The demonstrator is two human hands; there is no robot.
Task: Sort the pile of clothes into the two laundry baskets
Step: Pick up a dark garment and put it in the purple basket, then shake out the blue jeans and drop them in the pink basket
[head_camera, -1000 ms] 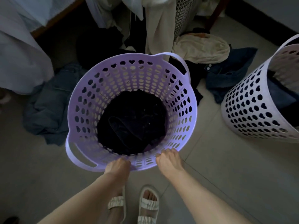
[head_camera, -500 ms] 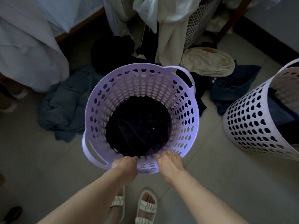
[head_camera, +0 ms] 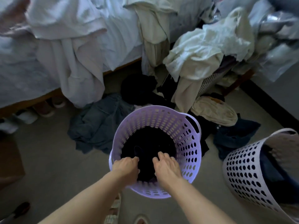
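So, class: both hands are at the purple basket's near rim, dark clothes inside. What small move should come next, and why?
Probably draw both hands out and reach for the blue denim left of the purple basket, since dark clothes already lie inside and garments remain unsorted.

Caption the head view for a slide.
Both hands, left and right, reach into the purple basket of dark clothes.

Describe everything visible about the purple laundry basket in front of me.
The round purple plastic laundry basket stands upright on the pale floor, its walls pierced with rows of oval holes. A loop handle juts from its right rim. Dark clothing fills the bottom. The left hand and right hand reach over the near rim onto the dark clothing. A crumpled blue-grey denim garment lies against its left side.
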